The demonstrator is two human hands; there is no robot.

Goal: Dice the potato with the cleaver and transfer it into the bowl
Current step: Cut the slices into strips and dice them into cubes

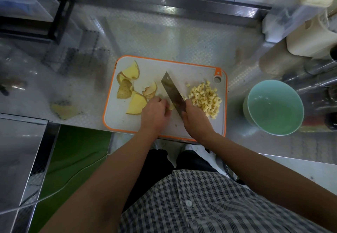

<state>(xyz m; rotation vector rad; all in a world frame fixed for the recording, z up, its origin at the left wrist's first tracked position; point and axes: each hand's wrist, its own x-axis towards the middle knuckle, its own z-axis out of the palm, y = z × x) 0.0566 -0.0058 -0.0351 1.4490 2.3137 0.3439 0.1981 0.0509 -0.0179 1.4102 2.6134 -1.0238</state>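
Your shirt point(200, 205) fills the bottom of the frame. Above it, at centre, your right hand point(193, 118) grips the cleaver point(172, 92) and your left hand point(155, 112) pins a potato point(171, 107) piece. Dicing looks nearly done; next you must scoop the dice point(206, 99) into the bowl point(273, 108), centre right.

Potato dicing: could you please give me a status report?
Left hand holds potato piece, right hand grips cleaver. Diced pile on cutting board, bowl empty. Peel scraps left of blade, clear.
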